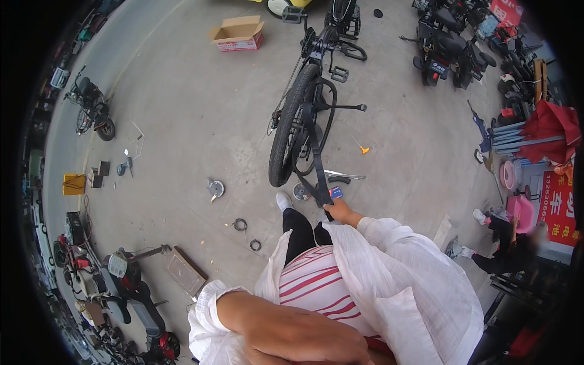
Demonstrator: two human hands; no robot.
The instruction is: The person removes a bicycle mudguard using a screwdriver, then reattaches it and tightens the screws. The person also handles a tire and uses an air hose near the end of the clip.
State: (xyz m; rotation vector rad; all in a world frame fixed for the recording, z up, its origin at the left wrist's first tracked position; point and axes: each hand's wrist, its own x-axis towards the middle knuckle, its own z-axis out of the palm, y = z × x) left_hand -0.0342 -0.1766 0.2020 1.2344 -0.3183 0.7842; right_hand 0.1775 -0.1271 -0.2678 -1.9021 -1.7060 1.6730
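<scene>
A bicycle (291, 131) with a fat black tyre stands before me, its chain, pedals and a side stand showing. My right hand (342, 212) is closed round the near end of a long, flat black piece (317, 164) beside the wheel; I cannot tell whether it is a strap or a bar. Just beyond those fingers is a small blue and red packet (335, 192). My bent left forearm (292, 328) crosses my body at the lower edge, and its hand runs out of the picture. A round metal part (300, 191) lies close to the wheel.
On the concrete lie another round metal part (215, 189), coiled cables (240, 224), an orange-handled tool (364, 149) and a drill (125, 166). An open cardboard box (238, 34) stands ahead. Scooters (439, 58) line both sides. Someone sits at right (508, 243).
</scene>
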